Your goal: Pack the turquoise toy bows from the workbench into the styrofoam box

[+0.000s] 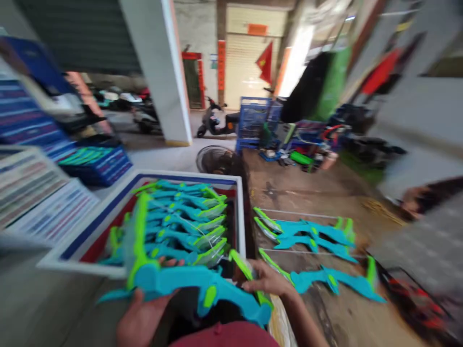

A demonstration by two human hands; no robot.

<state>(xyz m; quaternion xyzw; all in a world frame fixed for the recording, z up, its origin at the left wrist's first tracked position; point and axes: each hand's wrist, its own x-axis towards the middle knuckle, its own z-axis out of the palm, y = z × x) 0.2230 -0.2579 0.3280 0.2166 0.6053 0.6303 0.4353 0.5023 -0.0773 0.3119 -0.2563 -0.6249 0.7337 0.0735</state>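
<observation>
Across my lap lies a teal and lime-green toy bow, held at both ends. My left hand is closed around its left part, thumb in front and fingertips behind. My right hand grips the lime-green limb at the right end. Just beyond is a white-rimmed crate with several matching toy bows laid in rows. To the right, three more bows rest on the brown table, thin white strings stretched along them.
Blue crates are stacked at the left, one holding more bows. A floor fan stands beyond the crate. Tools and green parts clutter the table's far end. At the right edge shows another person's hand.
</observation>
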